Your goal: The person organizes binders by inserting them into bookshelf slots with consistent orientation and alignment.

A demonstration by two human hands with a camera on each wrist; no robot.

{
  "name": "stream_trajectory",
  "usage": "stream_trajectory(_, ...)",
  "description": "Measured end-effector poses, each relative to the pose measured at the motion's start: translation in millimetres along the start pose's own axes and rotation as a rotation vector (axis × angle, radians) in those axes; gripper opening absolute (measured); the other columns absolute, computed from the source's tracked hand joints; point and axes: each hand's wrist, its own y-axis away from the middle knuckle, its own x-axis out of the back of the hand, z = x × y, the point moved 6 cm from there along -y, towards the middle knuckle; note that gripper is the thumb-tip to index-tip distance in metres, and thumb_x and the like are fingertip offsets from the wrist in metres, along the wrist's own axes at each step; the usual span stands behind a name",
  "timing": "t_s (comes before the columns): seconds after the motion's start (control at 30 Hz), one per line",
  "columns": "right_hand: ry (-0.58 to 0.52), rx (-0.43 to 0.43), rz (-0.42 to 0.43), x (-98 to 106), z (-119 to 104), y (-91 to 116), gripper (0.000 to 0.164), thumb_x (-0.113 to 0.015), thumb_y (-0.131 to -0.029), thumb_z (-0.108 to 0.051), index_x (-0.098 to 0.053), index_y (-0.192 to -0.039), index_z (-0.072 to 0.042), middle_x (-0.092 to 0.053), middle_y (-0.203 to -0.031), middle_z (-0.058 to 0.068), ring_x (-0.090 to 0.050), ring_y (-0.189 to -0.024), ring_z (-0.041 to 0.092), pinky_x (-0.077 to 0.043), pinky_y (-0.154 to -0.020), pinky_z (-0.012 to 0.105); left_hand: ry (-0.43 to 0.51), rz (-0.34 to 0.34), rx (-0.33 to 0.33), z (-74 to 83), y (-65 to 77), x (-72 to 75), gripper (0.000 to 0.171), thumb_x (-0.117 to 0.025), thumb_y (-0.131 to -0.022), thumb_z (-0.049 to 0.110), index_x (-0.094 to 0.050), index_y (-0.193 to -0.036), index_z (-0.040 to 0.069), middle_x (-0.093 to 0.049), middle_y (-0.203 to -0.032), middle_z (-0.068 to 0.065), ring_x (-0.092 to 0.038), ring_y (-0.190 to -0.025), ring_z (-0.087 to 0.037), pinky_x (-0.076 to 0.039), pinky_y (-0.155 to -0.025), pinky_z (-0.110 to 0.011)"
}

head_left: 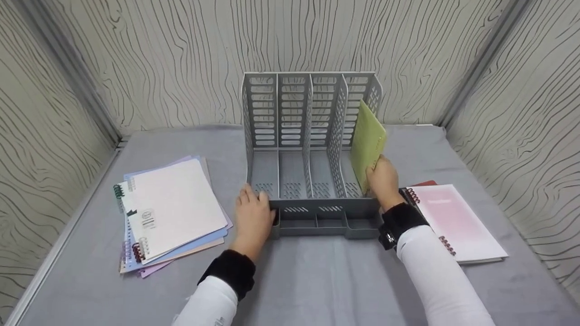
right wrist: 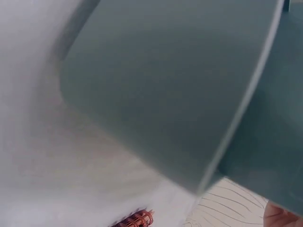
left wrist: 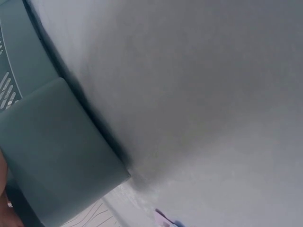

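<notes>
A grey desk file organizer [head_left: 312, 206] with upright dividers stands in the middle of the table, a row of small trays along its front. My left hand [head_left: 253, 219] grips its front left corner; only a sliver of the fingers [left wrist: 5, 210] shows in the left wrist view. In the rightmost slot stands a green notebook [head_left: 368, 140], upright and leaning slightly. My right hand [head_left: 384, 181] pinches its lower front edge, thumb on the near face. The right wrist view shows mostly the organizer's front tray [right wrist: 161, 85], with a bit of my hand at the lower right corner.
To the left lies a fanned stack of spiral notebooks [head_left: 181, 208], white on top. A pink-and-white spiral notebook [head_left: 453, 217] lies on others at the right, beside my right forearm. Wood-grain panels [head_left: 181, 59] enclose the grey cloth-covered table [head_left: 308, 280].
</notes>
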Motion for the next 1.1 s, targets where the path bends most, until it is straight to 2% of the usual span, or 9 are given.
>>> stream_trajectory(0.23,0.009,-0.038,0.013,6,0,-3,0.032,-0.049,-0.093,-0.018,-0.055,-0.104,0.011,-0.061,-0.095,0.028,-0.058,-0.083,0.039,-0.046,-0.072,0.051,0.019,-0.005,0.007,-1.8,-3.2,4.4,0.046,-0.07,-0.081,0.038,-0.051,-0.096,-0.001,-0.043,-0.128,-0.037,-0.047,-0.115,-0.045,-0.04,-0.095,-0.049)
stream_trajectory(0.33,-0.005,-0.029,0.018,8,-1,-4,0.034,-0.048,-0.094,-0.02,-0.056,-0.105,0.011,-0.061,-0.095,0.028,-0.059,-0.083,0.038,-0.046,-0.073,0.05,0.012,0.003,0.005,-2.0,-5.5,6.2,0.047,-0.07,-0.081,0.038,-0.051,-0.095,-0.001,-0.044,-0.128,-0.037,-0.047,-0.115,-0.045,-0.041,-0.095,-0.048)
stream_trajectory(0.57,-0.01,0.004,0.035,12,-4,-6,0.029,-0.048,-0.096,-0.021,-0.056,-0.094,0.007,-0.061,-0.085,0.023,-0.058,-0.074,0.035,-0.046,-0.065,0.045,-0.005,0.051,0.006,-2.7,-6.2,5.9,0.047,-0.073,-0.078,0.039,-0.051,-0.09,-0.001,-0.046,-0.126,-0.037,-0.05,-0.112,-0.044,-0.043,-0.093,-0.047)
stream_trajectory(0.87,-0.04,-0.007,0.027,10,0,-5,0.031,-0.053,-0.093,-0.02,-0.059,-0.101,0.009,-0.063,-0.087,0.023,-0.06,-0.074,0.034,-0.049,-0.062,0.04,0.037,0.072,0.009,-1.2,-0.3,1.3,0.047,-0.074,-0.077,0.037,-0.051,-0.09,-0.001,-0.047,-0.124,-0.038,-0.05,-0.11,-0.045,-0.043,-0.091,-0.048)
stream_trajectory(1.1,-0.075,0.007,0.022,9,4,-3,0.032,-0.054,-0.092,-0.019,-0.058,-0.102,0.011,-0.063,-0.089,0.026,-0.06,-0.077,0.036,-0.049,-0.067,0.045,0.033,0.077,0.0,-1.6,-0.2,1.2,0.049,-0.075,-0.076,0.037,-0.052,-0.092,-0.002,-0.047,-0.123,-0.038,-0.05,-0.109,-0.045,-0.043,-0.091,-0.049)
